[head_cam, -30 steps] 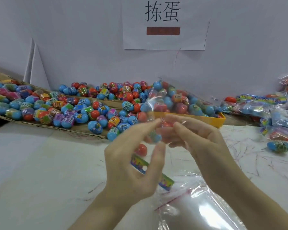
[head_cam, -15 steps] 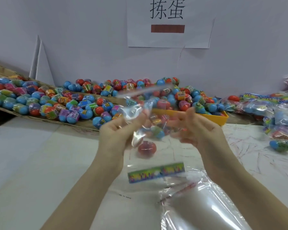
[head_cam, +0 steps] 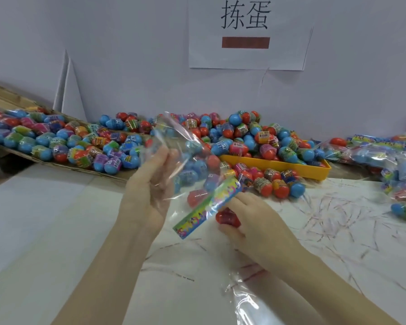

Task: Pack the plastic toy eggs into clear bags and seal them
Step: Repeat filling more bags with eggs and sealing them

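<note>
one bag (head_cam: 188, 160), two hands, egg heap (head_cam: 256, 141)

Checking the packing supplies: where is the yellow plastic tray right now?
Head view, right of centre: the yellow plastic tray sits by the wall under the toy egg pile.

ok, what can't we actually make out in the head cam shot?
- Right hand: its fingertips and grip on the red egg are hidden by its own back.
- Clear bag: the egg count inside is blurred by glare and the loose eggs behind.
- Egg labels: too small to read.
- Packed bags: cut off by the right edge.
</note>
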`<state>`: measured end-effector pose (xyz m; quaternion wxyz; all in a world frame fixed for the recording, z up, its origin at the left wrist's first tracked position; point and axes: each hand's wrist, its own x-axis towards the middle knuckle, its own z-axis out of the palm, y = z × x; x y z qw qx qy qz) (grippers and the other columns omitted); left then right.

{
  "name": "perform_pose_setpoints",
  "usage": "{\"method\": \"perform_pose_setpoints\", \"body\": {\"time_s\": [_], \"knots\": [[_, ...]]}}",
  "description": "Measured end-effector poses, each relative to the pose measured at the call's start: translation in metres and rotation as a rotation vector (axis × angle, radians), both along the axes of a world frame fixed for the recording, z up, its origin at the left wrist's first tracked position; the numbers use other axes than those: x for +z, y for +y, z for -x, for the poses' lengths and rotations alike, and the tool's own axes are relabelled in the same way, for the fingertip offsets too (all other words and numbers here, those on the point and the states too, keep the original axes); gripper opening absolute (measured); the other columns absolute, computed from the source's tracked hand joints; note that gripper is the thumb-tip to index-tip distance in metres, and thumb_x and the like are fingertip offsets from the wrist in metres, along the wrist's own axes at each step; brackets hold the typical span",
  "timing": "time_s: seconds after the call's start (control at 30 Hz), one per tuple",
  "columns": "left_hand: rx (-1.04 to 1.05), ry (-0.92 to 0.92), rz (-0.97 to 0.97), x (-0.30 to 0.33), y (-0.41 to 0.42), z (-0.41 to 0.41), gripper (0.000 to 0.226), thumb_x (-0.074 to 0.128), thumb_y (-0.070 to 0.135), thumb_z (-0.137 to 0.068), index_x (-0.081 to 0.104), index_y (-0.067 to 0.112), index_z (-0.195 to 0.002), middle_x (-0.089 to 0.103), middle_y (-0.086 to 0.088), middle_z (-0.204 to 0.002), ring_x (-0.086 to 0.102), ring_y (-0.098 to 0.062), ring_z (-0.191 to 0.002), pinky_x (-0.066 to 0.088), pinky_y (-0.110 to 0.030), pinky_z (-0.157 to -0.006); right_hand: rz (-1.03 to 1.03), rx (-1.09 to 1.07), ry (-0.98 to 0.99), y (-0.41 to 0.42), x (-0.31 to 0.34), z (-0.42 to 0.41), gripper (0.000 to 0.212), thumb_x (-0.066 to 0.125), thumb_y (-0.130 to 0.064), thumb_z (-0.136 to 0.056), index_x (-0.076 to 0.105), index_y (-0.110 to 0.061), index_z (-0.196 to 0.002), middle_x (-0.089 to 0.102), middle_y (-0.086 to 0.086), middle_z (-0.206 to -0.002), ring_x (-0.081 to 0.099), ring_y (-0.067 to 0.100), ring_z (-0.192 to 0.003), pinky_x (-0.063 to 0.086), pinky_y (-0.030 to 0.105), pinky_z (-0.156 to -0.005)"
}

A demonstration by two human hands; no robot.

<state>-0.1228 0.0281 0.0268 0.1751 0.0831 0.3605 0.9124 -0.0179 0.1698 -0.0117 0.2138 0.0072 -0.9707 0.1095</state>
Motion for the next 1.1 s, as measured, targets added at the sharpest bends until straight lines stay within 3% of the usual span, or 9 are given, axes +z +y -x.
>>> {"method": "perform_pose_setpoints", "body": {"time_s": [0.13, 0.23, 0.3, 0.37, 0.47, 0.57, 0.73, 0.93, 1.1], "knots": [[0.219, 0.347, 0.366, -0.001, 0.012, -0.016, 0.024, 0.076, 0.018, -0.057, 0.062, 0.009, -0.074, 0.068, 0.002, -0.057, 0.064, -0.01, -0.048, 0.047, -0.016, -0.046, 0.347, -0.218, 0.218, 0.017, 0.026, -0.006, 0.039, 0.056, -0.013, -0.088, 0.05, -0.017, -0.126, 0.05, -0.006, -0.103, 0.048, 0.008, -0.094, 0.042, 0.02, -0.09], [0.32, 0.531, 0.453, -0.004, 0.02, -0.033, 0.021, 0.077, 0.022, -0.06, 0.058, 0.016, -0.068, 0.067, 0.002, -0.057, 0.065, -0.017, -0.05, 0.049, -0.022, -0.042, 0.561, -0.37, 0.488, 0.033, 0.053, -0.021, 0.03, 0.044, -0.018, -0.094, 0.051, -0.014, -0.123, 0.051, 0.0, -0.108, 0.044, 0.006, -0.096, 0.038, 0.015, -0.089], [0.348, 0.614, 0.496, -0.007, 0.025, -0.045, 0.025, 0.074, 0.038, -0.054, 0.059, 0.022, -0.065, 0.068, -0.002, -0.063, 0.065, -0.03, -0.057, 0.056, -0.039, -0.053, 0.742, -0.232, 0.581, 0.029, 0.064, -0.03, 0.018, 0.047, -0.027, -0.09, 0.056, -0.021, -0.105, 0.061, -0.009, -0.1, 0.057, 0.009, -0.095, 0.045, 0.02, -0.084], [0.369, 0.674, 0.51, -0.012, 0.029, -0.052, 0.022, 0.073, 0.04, -0.056, 0.059, 0.025, -0.063, 0.067, -0.002, -0.064, 0.063, -0.03, -0.058, 0.054, -0.035, -0.057, 0.912, 0.013, 0.597, 0.014, 0.072, -0.037, 0.019, 0.06, -0.035, -0.075, 0.056, -0.027, -0.092, 0.067, -0.017, -0.084, 0.063, 0.002, -0.083, 0.048, 0.013, -0.073], [0.447, 0.847, 0.569, -0.016, 0.032, -0.059, 0.025, 0.078, 0.035, -0.066, 0.055, 0.029, -0.062, 0.065, 0.007, -0.064, 0.059, -0.008, -0.054, 0.042, -0.011, -0.05, 0.803, 0.172, 0.542, -0.003, 0.074, -0.041, 0.032, 0.077, -0.043, -0.063, 0.061, -0.034, -0.089, 0.067, -0.013, -0.089, 0.063, 0.007, -0.086, 0.047, 0.015, -0.075], [0.545, 1.053, 0.602, -0.019, 0.032, -0.061, 0.021, 0.073, 0.034, -0.071, 0.052, 0.032, -0.067, 0.058, 0.02, -0.061, 0.053, 0.007, -0.057, 0.039, -0.003, -0.054, 0.592, 0.071, 0.536, -0.005, 0.073, -0.039, 0.036, 0.079, -0.038, -0.056, 0.062, -0.039, -0.087, 0.06, -0.015, -0.096, 0.055, 0.002, -0.095, 0.04, 0.009, -0.077], [0.682, 1.257, 0.634, -0.025, 0.033, -0.059, 0.022, 0.064, 0.028, -0.076, 0.061, 0.007, -0.069, 0.063, 0.008, -0.06, 0.058, -0.004, -0.064, 0.044, -0.009, -0.055, 0.569, -0.016, 0.507, -0.008, 0.071, -0.039, 0.03, 0.066, -0.034, -0.064, 0.058, -0.038, -0.093, 0.061, -0.016, -0.093, 0.054, -0.003, -0.084, 0.041, 0.006, -0.072], [0.722, 1.34, 0.634, -0.024, 0.033, -0.058, 0.021, 0.065, 0.029, -0.074, 0.049, 0.021, -0.085, 0.051, 0.02, -0.076, 0.054, 0.003, -0.075, 0.038, 0.002, -0.066, 0.627, -0.014, 0.459, -0.008, 0.071, -0.04, 0.028, 0.064, -0.04, -0.063, 0.061, -0.034, -0.091, 0.065, -0.02, -0.08, 0.061, -0.004, -0.08, 0.044, 0.005, -0.068], [0.661, 1.255, 0.667, -0.021, 0.033, -0.059, 0.025, 0.064, 0.036, -0.072, 0.051, 0.024, -0.088, 0.049, 0.028, -0.075, 0.052, 0.01, -0.075, 0.036, 0.006, -0.063, 0.64, 0.036, 0.381, -0.009, 0.071, -0.04, 0.028, 0.06, -0.045, -0.063, 0.057, -0.039, -0.09, 0.063, -0.021, -0.093, 0.062, 0.004, -0.079, 0.05, 0.016, -0.07]]}}
